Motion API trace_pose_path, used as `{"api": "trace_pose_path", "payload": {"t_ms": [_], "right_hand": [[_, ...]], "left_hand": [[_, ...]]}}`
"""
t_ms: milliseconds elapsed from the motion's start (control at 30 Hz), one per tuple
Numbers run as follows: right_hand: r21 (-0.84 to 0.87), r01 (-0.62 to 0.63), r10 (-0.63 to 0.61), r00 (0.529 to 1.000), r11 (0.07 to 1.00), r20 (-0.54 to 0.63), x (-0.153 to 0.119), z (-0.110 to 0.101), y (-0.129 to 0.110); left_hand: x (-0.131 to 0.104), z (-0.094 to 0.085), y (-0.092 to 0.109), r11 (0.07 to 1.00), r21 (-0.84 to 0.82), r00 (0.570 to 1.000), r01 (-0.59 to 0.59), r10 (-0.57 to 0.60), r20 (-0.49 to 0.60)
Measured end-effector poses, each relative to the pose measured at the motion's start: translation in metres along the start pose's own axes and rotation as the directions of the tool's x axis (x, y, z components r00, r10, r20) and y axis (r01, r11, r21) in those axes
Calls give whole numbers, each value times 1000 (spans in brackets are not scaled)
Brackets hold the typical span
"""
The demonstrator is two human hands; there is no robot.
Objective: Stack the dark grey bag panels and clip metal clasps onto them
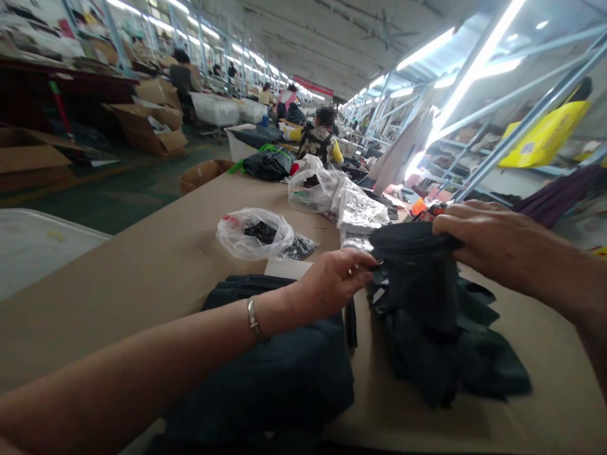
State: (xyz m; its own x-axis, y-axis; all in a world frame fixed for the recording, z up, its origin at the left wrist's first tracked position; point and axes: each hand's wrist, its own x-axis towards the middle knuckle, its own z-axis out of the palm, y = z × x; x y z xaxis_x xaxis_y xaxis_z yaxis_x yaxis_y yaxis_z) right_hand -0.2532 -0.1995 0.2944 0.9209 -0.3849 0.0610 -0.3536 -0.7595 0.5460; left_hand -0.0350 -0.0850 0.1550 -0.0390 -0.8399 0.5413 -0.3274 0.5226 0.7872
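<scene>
Head view: dark cloth [422, 297] hangs down (long axis near-vertical).

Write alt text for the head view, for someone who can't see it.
A person's right hand holds a dark fabric item by its top at a brown table, while the left hand pinches at its edge. A stack of dark cloth lies to the left, an open plastic bag beyond; farther off is another person in a patterned top.
</scene>
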Motion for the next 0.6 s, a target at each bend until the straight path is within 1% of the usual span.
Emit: {"api": "trace_pose_path", "payload": {"t_ms": [67, 133, 200, 267, 333, 367, 400, 433, 500, 567, 600], "right_hand": [[28, 55, -52, 993, 998, -108, 0, -13, -10], [90, 99, -82, 981, 991, -177, -1, -22, -21], [161, 100, -65, 975, 982, -213, -2, -24, -31], [216, 78, -27, 973, 973, -228, -4, -21, -38], [288, 53, 4, 981, 956, -196, -8, -13, -44], [338, 24, 35, 985, 941, -167, -11, -8, -48], [398, -19, 77, 988, 917, -131, -14, -3, -53], [464, -68, 122, 989, 883, -87, -18, 2, -58], [599, -162, 193, 981, 784, 12, -28, 11, -68], [718, -210, 194, 975, 663, 107, -38, 18, -79], [770, -225, 175, 973, 597, 148, -43, 20, -84]], "left_hand": [[9, 6, 5, 998, -44, 996, -36, 32, -79], [13, 8, 8, 996, -32, 991, -83, 79, -109], [12, 7, 10, 996, -20, 992, -91, 89, -91], [7, 5, 11, 994, -108, 1000, -31, 31, -1], [3, 2, 11, 970, -232, 990, 79, -49, 129], [2, -1, 11, 958, -256, 978, 127, -78, 196], [1, -6, 11, 959, -235, 965, 156, -97, 245], [0, -11, 13, 974, -165, 957, 157, -109, 268], [-2, -28, 24, 994, 46, 953, 98, -107, 284], [-7, -48, 44, 977, 208, 943, 50, -115, 312], [-11, -58, 56, 968, 245, 929, 52, -137, 344]]}}
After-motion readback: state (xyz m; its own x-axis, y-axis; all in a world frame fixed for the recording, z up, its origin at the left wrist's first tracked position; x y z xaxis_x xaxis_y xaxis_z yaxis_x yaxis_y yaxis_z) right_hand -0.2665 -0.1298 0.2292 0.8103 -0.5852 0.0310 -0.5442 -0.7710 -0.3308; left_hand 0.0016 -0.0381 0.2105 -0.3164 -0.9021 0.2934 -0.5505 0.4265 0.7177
